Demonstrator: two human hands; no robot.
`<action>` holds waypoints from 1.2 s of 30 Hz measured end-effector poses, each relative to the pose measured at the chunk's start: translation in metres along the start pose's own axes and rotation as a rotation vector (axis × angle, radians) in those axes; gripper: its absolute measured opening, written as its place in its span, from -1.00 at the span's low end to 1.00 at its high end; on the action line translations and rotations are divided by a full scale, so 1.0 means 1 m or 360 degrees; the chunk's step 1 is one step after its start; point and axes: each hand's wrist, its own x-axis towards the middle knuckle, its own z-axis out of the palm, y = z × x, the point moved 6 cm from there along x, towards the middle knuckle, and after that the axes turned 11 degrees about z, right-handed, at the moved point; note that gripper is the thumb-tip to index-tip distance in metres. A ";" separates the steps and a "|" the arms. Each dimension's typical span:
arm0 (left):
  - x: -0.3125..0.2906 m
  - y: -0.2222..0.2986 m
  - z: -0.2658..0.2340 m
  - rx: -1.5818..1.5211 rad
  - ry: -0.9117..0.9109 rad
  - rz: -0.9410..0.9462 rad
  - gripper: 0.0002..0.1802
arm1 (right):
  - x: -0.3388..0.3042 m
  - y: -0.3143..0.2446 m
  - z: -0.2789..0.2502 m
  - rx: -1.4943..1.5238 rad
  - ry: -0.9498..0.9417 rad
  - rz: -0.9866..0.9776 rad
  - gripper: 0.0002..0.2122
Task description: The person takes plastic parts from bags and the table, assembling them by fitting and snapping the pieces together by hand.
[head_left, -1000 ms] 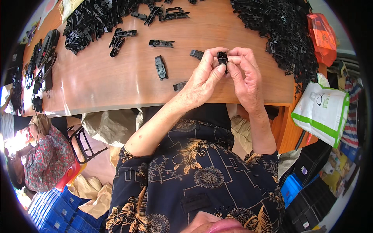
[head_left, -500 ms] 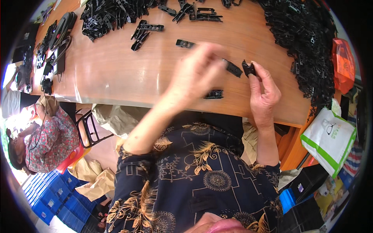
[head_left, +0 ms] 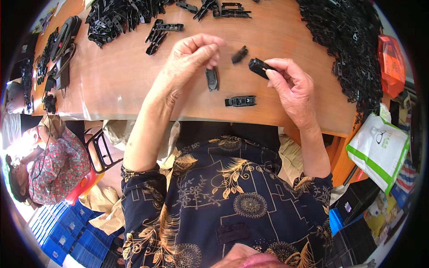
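Observation:
My right hand pinches a black plastic part, an elongated clip-like piece, between thumb and fingers above the table. My left hand is raised over the table with fingers curled and thumb drawn in; anything inside them is hidden. Between the two hands is another small black part, smeared by motion and touching neither hand. Just below my left fingertips a similar black clip piece lies on the wooden table. One more, a longer black part, rests close to the front edge.
A heap of black parts lies at the far left, a larger one along the right edge. An orange bag and a white-green bag are at right. Cables lie at left, near another person.
My left hand has drawn back to the left. My right hand has shifted left and turned the part it grips. A blurred black part now shows between the hands.

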 end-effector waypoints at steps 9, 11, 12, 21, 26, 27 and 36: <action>-0.017 0.026 0.043 0.1831 -0.0039 0.0869 -0.74 | -0.001 0.029 -0.018 0.0086 0.0164 0.0022 -0.87; -0.024 0.028 0.061 0.2024 -0.0163 0.0977 -0.71 | -0.005 0.040 -0.026 0.0158 0.0157 0.0115 -0.87; -0.026 0.025 0.072 0.2173 -0.0304 0.1030 -0.71 | -0.007 0.041 -0.028 0.0161 0.0163 0.0116 -0.87; -0.011 0.005 0.093 0.2533 -0.0785 0.1122 -0.76 | -0.020 0.045 -0.037 0.0104 0.0143 0.0207 -0.87; 0.000 0.001 0.072 0.1080 -0.0341 0.0234 -0.74 | -0.024 0.044 -0.016 0.0708 -0.0101 0.0461 -0.87; 0.000 -0.001 0.071 0.0522 -0.0220 0.0215 -0.66 | -0.024 0.043 -0.012 0.0712 -0.0101 0.0463 -0.87; -0.016 -0.027 0.081 -0.0384 0.0083 -0.0054 -0.62 | -0.018 0.036 0.002 0.0547 -0.0040 0.0429 -0.88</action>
